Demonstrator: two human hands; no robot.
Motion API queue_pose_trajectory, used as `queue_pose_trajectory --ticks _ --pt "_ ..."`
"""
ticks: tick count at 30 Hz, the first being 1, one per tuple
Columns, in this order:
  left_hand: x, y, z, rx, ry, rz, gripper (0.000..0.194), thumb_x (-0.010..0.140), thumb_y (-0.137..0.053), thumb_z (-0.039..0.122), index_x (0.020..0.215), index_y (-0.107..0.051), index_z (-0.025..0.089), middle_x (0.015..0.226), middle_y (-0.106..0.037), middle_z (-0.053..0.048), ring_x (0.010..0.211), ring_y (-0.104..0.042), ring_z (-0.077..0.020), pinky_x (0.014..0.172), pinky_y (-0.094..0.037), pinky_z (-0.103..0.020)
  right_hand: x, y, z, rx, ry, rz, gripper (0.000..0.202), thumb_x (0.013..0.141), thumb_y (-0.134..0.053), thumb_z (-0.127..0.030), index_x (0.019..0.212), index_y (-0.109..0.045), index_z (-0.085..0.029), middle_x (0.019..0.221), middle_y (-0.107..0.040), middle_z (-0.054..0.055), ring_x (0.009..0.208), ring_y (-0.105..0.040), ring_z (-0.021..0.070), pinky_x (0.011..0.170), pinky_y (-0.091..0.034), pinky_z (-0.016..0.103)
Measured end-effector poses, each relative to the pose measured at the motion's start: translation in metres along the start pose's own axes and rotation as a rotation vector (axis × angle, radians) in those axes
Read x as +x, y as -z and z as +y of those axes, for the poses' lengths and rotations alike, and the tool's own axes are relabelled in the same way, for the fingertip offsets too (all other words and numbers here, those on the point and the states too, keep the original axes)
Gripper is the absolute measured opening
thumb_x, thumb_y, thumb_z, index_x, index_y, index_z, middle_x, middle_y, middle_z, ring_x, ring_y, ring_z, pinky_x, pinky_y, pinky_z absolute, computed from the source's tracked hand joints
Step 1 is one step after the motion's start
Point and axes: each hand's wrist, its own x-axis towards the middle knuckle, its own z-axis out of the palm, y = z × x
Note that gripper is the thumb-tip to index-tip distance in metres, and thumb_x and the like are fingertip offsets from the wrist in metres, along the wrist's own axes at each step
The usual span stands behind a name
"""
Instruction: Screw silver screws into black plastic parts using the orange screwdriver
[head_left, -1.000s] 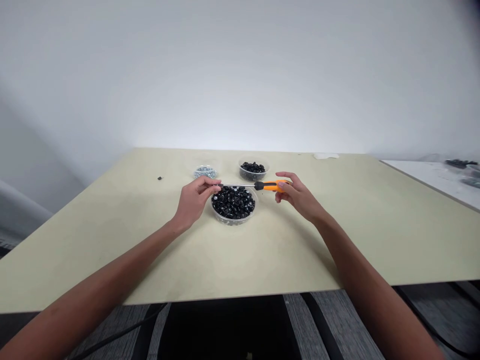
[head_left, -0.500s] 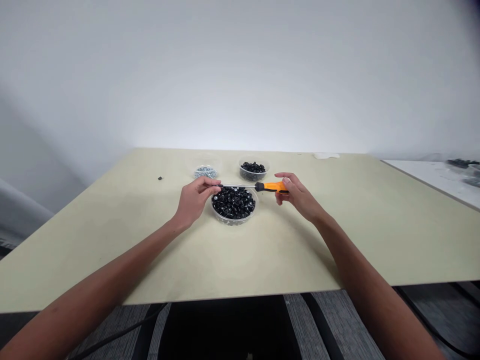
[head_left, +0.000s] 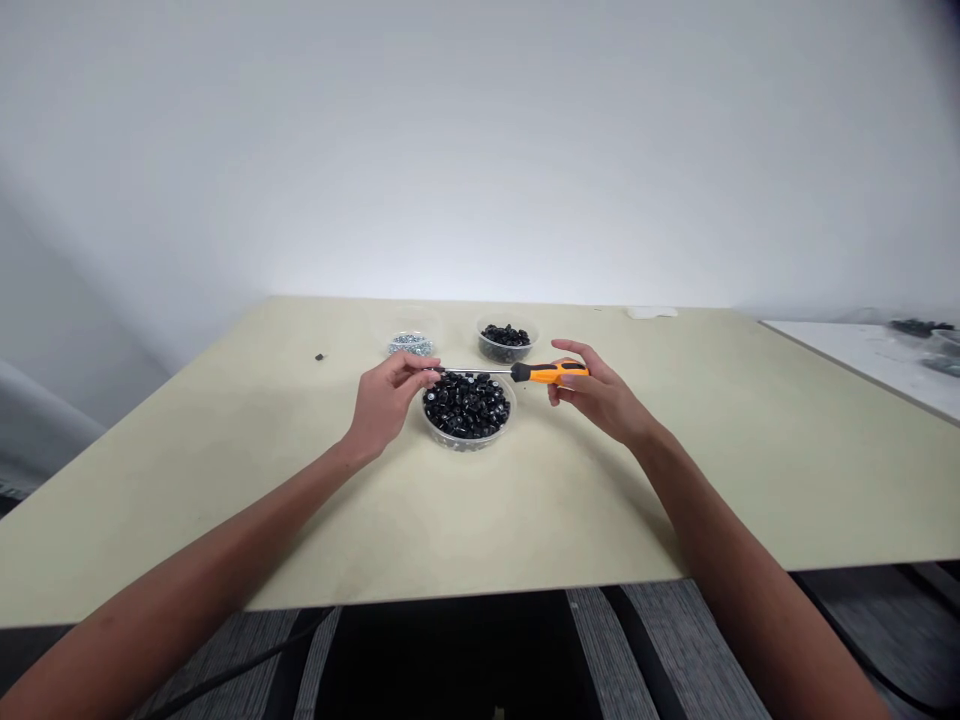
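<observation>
An orange-and-black screwdriver (head_left: 551, 373) lies level above a clear bowl of small black parts (head_left: 466, 408), its shaft pointing left. My right hand (head_left: 596, 388) holds the handle between thumb and fingers, with the index finger lifted off it. My left hand (head_left: 386, 400) pinches a small black part at the screwdriver's tip; the fingertips cover most of that part. Behind my left hand stands a clear tub of silvery screws (head_left: 410, 345). Another clear bowl with black pieces (head_left: 506, 338) is farther back.
A single small black piece (head_left: 320, 357) lies on the pale table (head_left: 225, 500) at the left. White paper (head_left: 652, 312) rests along the back edge. At the far right, a white surface (head_left: 847, 350) carries bags of dark parts.
My right fingers have shifted on the screwdriver handle and opened slightly, showing more of its orange end. My left hand and the bowls stay nearly in place.
</observation>
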Motion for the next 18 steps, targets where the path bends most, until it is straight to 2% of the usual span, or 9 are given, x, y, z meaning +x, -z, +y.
queue_pose_trajectory --ticks 3,6,8,11,12,15,18 --pt "-0.0008 -0.0004 0.0004 0.009 -0.021 0.010 0.013 0.082 -0.073 0.031 0.089 -0.071 0.020 0.097 -0.074 -0.004 0.086 -0.070 -0.0174 0.083 -0.058 -0.031 0.0008 -0.0027 -0.0008 -0.053 0.016 0.085 0.052 0.086 -0.064 -0.047 0.130 -0.047 -0.024 0.086 -0.057 0.001 0.066 -0.055 0.0090 0.067 -0.049 0.026" --pt "-0.0027 -0.0015 0.0018 0.072 -0.069 -0.018 0.013 0.083 -0.072 0.032 0.086 -0.071 0.020 0.095 -0.074 -0.004 0.089 -0.070 -0.0187 0.086 -0.057 -0.033 0.0012 -0.0043 0.0004 -0.156 0.002 0.177 0.051 0.092 -0.050 -0.059 0.125 -0.051 -0.020 0.070 -0.052 0.000 0.056 -0.048 0.0085 0.052 -0.041 0.021" --pt "-0.0031 -0.0016 0.0021 0.098 -0.084 -0.023 0.013 0.083 -0.071 0.032 0.084 -0.070 0.020 0.094 -0.074 -0.004 0.090 -0.070 -0.0196 0.087 -0.057 -0.034 0.0006 -0.0033 0.0010 -0.157 0.004 0.159 0.051 0.093 -0.048 -0.060 0.127 -0.050 -0.022 0.075 -0.054 0.001 0.061 -0.051 0.0099 0.055 -0.045 0.022" --pt "-0.0020 -0.0006 0.0007 0.061 -0.052 -0.005 0.012 0.083 -0.071 0.031 0.087 -0.071 0.019 0.095 -0.074 -0.005 0.090 -0.070 -0.0195 0.086 -0.057 -0.035 -0.0005 -0.0013 0.0009 -0.056 0.015 0.037 0.057 0.086 -0.064 -0.047 0.134 -0.042 -0.027 0.101 -0.058 0.003 0.082 -0.059 0.0125 0.072 -0.053 0.028" --pt "-0.0015 -0.0002 0.0000 0.041 -0.039 0.002 0.013 0.083 -0.072 0.031 0.088 -0.071 0.019 0.096 -0.074 -0.005 0.089 -0.070 -0.0192 0.086 -0.058 -0.034 -0.0006 -0.0011 0.0008 -0.030 0.018 0.015 0.059 0.083 -0.068 -0.042 0.134 -0.041 -0.027 0.103 -0.057 0.003 0.085 -0.059 0.0123 0.076 -0.054 0.029" --pt "-0.0009 0.0000 -0.0014 0.019 -0.018 0.000 0.015 0.083 -0.072 0.032 0.090 -0.071 0.019 0.097 -0.074 -0.005 0.087 -0.070 -0.0182 0.084 -0.058 -0.033 0.0005 -0.0027 0.0008 -0.039 0.044 0.071 0.056 0.084 -0.068 -0.042 0.130 -0.041 -0.025 0.090 -0.056 -0.001 0.073 -0.057 0.0092 0.074 -0.053 0.028" --pt "-0.0013 -0.0007 -0.0013 0.032 -0.012 -0.009 0.016 0.084 -0.071 0.034 0.091 -0.070 0.019 0.097 -0.074 -0.004 0.085 -0.070 -0.0177 0.084 -0.058 -0.032 0.0011 -0.0055 -0.0002 -0.124 0.058 0.173 0.055 0.086 -0.063 -0.052 0.126 -0.040 -0.023 0.078 -0.056 -0.002 0.061 -0.054 0.0089 0.061 -0.051 0.026"
